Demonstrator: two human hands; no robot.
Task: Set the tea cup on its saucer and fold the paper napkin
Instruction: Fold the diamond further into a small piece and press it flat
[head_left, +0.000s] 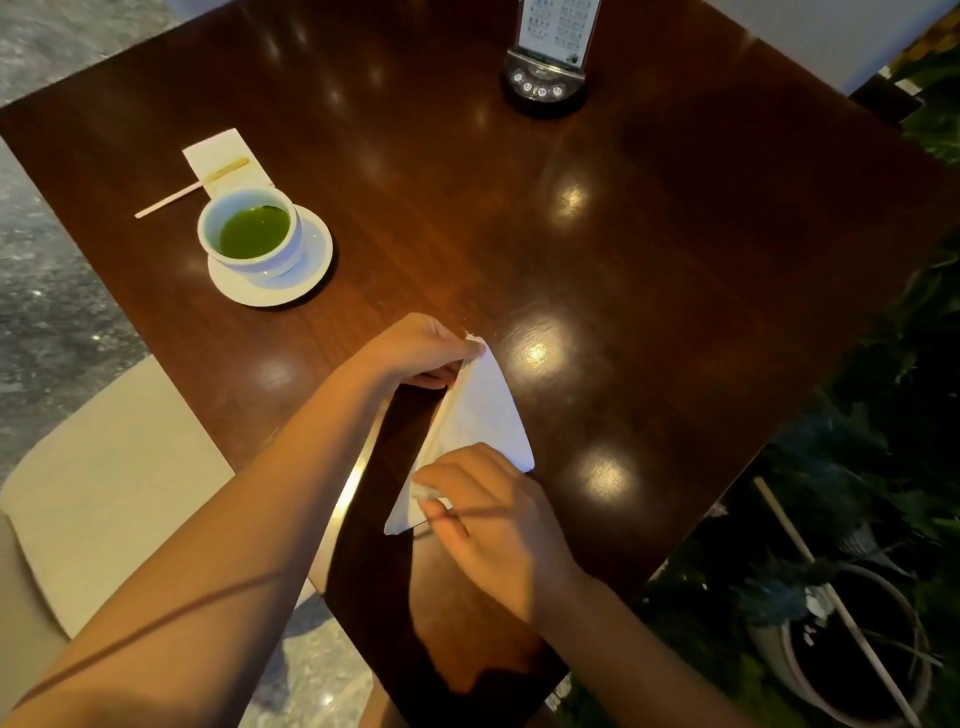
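Napkin (480, 415): white paper, folded into a triangle on the near part of the dark wooden table (649, 234), one point aimed far, the long edge running back toward the near side.
Right hand (493, 514): down on the napkin's near end, fingers curled and pinching a crumpled bit of paper at the near-left corner.
Left hand (415, 348): reaching across from the left, fingertips pinching the napkin's far tip right at the point.
Arms: both bare, coming in from the near edge, the left forearm crossing over the table corner.
Chair (104, 478): pale cushioned seat, near left, just beside the table edge.
Tea cup (252, 231): white, upright, sitting on its saucer (311, 270) at far left, well apart from the napkin; green tea inside.
Stir stick (192, 189): thin wooden one just beyond the cup, lying partly on a small white paper (218, 150), its other end out on bare wood.
Call-button stand (545, 88): round black base with buttons at the far side, holding an upright printed card (558, 26).
Potted plants (857, 597): dark foliage off the right edge of the table.
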